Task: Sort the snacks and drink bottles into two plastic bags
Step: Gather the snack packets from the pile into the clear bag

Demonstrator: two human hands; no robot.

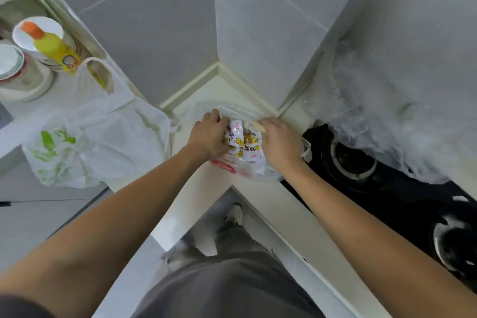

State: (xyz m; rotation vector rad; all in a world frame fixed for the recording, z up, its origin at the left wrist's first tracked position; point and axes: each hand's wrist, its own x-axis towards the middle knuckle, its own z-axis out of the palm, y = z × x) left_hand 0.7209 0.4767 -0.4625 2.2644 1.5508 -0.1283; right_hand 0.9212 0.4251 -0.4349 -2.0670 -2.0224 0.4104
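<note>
White snack packets [244,143] with yellow and red print lie in a clear plastic bag [241,169] with red lettering, in the counter corner. My left hand [207,135] grips the packets and bag edge from the left. My right hand [280,141] grips the bag's right edge, with a pale snack piece [256,126] by its fingers. A white plastic bag [87,137] with green print lies to the left, its handles up. A yellow drink bottle [51,46] with an orange cap stands behind it.
White bowls and cups [15,67] are stacked at the far left. A black gas stove [361,162] sits to the right, with crumpled clear plastic film [374,111] behind it. Grey tiled walls meet at the corner. My legs and a shoe show below.
</note>
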